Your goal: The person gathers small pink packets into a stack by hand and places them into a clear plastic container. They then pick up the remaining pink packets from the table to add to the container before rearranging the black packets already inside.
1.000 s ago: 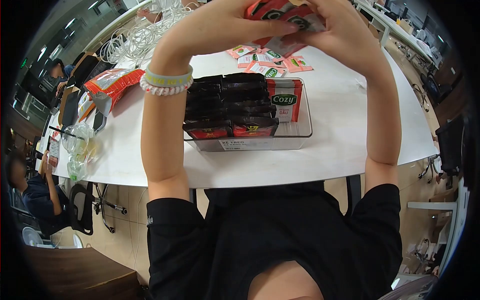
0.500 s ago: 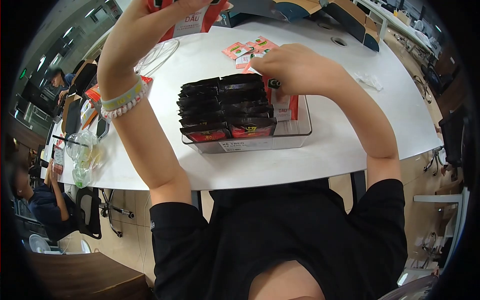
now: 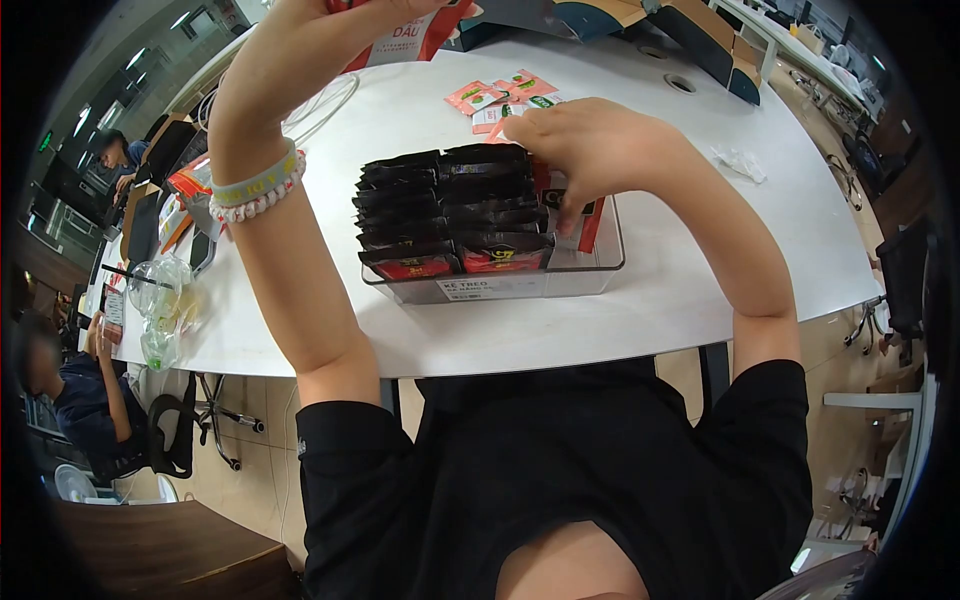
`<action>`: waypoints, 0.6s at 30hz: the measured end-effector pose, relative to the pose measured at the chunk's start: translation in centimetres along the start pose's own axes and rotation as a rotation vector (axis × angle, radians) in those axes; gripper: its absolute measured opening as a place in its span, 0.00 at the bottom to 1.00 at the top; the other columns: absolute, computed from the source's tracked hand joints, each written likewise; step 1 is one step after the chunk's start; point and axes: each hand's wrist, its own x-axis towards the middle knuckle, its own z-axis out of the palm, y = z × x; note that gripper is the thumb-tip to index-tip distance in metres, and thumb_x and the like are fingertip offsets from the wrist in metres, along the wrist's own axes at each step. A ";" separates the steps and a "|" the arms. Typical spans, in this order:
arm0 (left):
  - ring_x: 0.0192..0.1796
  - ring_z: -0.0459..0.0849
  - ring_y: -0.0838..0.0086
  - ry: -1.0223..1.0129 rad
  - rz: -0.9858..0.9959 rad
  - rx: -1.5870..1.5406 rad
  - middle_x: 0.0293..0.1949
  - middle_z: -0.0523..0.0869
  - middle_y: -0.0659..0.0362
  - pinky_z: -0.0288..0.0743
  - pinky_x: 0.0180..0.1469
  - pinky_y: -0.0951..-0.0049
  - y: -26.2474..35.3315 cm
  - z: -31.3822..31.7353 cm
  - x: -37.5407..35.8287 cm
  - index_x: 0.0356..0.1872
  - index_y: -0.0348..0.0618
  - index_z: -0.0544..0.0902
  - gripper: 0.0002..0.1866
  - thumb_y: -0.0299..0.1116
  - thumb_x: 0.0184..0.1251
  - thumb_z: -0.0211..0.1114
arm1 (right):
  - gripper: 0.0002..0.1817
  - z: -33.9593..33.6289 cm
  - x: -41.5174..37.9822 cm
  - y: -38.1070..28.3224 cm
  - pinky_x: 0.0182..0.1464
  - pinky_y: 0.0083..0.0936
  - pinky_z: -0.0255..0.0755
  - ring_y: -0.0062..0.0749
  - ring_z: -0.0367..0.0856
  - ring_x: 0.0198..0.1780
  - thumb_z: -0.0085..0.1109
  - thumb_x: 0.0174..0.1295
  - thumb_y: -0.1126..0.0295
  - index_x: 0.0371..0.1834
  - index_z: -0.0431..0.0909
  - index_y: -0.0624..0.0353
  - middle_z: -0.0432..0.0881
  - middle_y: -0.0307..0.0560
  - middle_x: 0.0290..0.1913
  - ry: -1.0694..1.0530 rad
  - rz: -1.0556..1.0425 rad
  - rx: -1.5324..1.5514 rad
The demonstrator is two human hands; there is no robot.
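A clear plastic bin (image 3: 590,283) holds rows of black and red sachets (image 3: 455,215), with a few red packets (image 3: 586,228) at its right side. My right hand (image 3: 585,150) reaches into that side, its fingers closed on a red packet. High at the upper left, my left hand (image 3: 375,20) grips a large red and white pouch (image 3: 405,42), partly cut off by the frame's top. Several pink sachets (image 3: 500,98) lie on the white table behind the bin.
Open dark boxes (image 3: 700,45) stand at the back. A crumpled clear wrapper (image 3: 740,162) lies at the right, a plastic bag (image 3: 168,310) at the left. A cable (image 3: 325,110) curls on the table. Two other people (image 3: 85,400) sit at the left.
My left hand and the pouch have moved slightly right and up. My right hand's fingers have shifted, and the red packet under them now leans differently in the bin.
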 end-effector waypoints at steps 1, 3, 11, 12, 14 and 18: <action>0.19 0.63 0.87 -0.018 -0.027 0.020 0.20 0.74 0.72 0.53 0.22 0.83 0.4 -0.2 -0.1 0.41 0.41 0.84 0.13 0.38 0.61 0.69 | 0.43 -0.2 -0.2 0.1 0.53 0.35 0.69 0.44 0.74 0.54 0.79 0.28 0.63 0.53 0.68 0.61 0.77 0.47 0.50 -0.019 0.010 -0.005; 0.19 0.63 0.87 -0.032 -0.056 0.047 0.20 0.75 0.72 0.53 0.22 0.83 0.6 -0.4 -0.2 0.41 0.41 0.84 0.13 0.38 0.61 0.68 | 0.42 -0.4 -0.2 0.4 0.53 0.35 0.68 0.44 0.74 0.55 0.79 0.29 0.62 0.53 0.70 0.61 0.77 0.47 0.51 -0.094 0.064 -0.048; 0.21 0.64 0.88 -0.045 -0.067 0.105 0.23 0.78 0.70 0.55 0.23 0.83 0.5 -0.3 0.1 0.43 0.40 0.83 0.14 0.39 0.62 0.67 | 0.36 -1.0 -0.2 1.0 0.53 0.34 0.68 0.43 0.74 0.54 0.78 0.29 0.63 0.48 0.75 0.58 0.80 0.47 0.46 -0.083 0.137 -0.076; 0.21 0.65 0.88 -0.043 -0.067 0.086 0.23 0.78 0.70 0.56 0.23 0.83 0.6 -0.1 0.0 0.43 0.40 0.83 0.14 0.39 0.62 0.67 | 0.35 -1.1 -0.3 0.9 0.53 0.33 0.68 0.43 0.74 0.54 0.78 0.30 0.63 0.48 0.76 0.58 0.80 0.47 0.46 -0.091 0.144 -0.082; 0.21 0.65 0.88 -0.040 -0.064 0.048 0.24 0.78 0.70 0.56 0.23 0.83 0.8 0.3 -0.1 0.44 0.41 0.83 0.14 0.38 0.62 0.67 | 0.35 -1.0 -0.2 0.8 0.54 0.33 0.68 0.43 0.73 0.54 0.78 0.30 0.63 0.48 0.76 0.57 0.79 0.47 0.47 -0.117 0.137 -0.083; 0.21 0.65 0.87 -0.098 -0.051 0.095 0.22 0.76 0.70 0.55 0.22 0.83 0.6 0.8 0.4 0.43 0.42 0.84 0.16 0.42 0.61 0.68 | 0.35 -0.1 0.4 1.0 0.54 0.34 0.69 0.42 0.73 0.55 0.78 0.31 0.61 0.48 0.76 0.57 0.79 0.47 0.47 -0.161 0.098 -0.061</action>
